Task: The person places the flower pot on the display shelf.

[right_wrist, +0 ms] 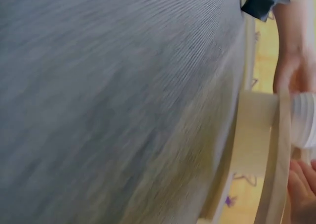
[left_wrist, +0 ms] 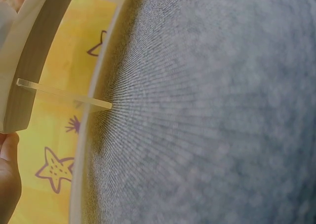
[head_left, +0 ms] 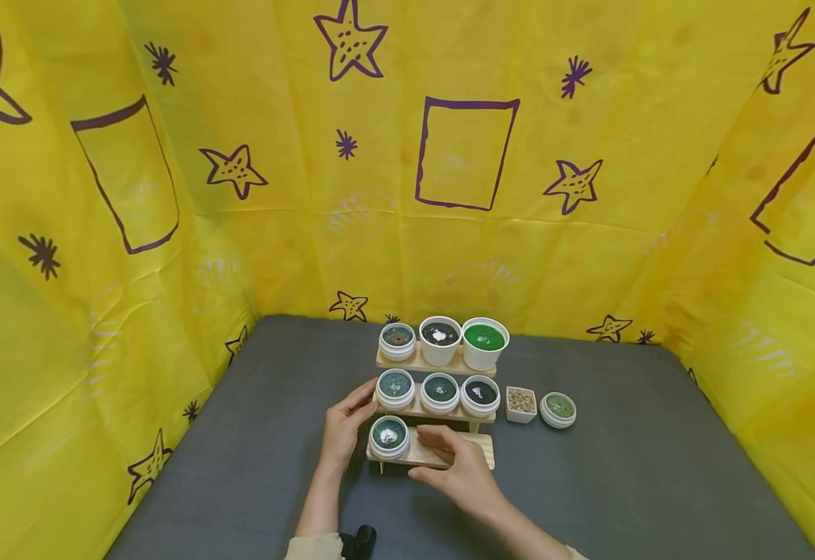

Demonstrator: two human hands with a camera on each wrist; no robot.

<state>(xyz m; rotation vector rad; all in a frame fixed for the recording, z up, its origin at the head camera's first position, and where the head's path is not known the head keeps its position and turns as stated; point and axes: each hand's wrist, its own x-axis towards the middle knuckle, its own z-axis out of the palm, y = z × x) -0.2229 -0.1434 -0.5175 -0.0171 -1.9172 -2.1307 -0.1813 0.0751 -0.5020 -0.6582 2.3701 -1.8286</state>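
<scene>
A three-step wooden stand [head_left: 480, 448] holds white round tubs with green, teal and black contents. My left hand [head_left: 341, 428] is at the stand's left side, its fingertips touching the end of the middle shelf beside a teal tub [head_left: 395, 386]. On the bottom shelf's left end sits a tub with a white patch on teal [head_left: 389, 435]. Just right of that tub, my right hand [head_left: 465, 473] is over the bottom shelf with thumb and fingers apart and nothing between them. In the right wrist view, a ribbed white tub [right_wrist: 303, 119] stands above the shelf edge.
Right of the stand are a square white dish [head_left: 521, 406] of beige bits and a tub with pale green contents [head_left: 557, 410]. Two taller cups, one black inside [head_left: 441, 334] and one green [head_left: 484, 337], stand on the top shelf. Yellow cloth [head_left: 288, 233] surrounds the grey table [head_left: 260, 435].
</scene>
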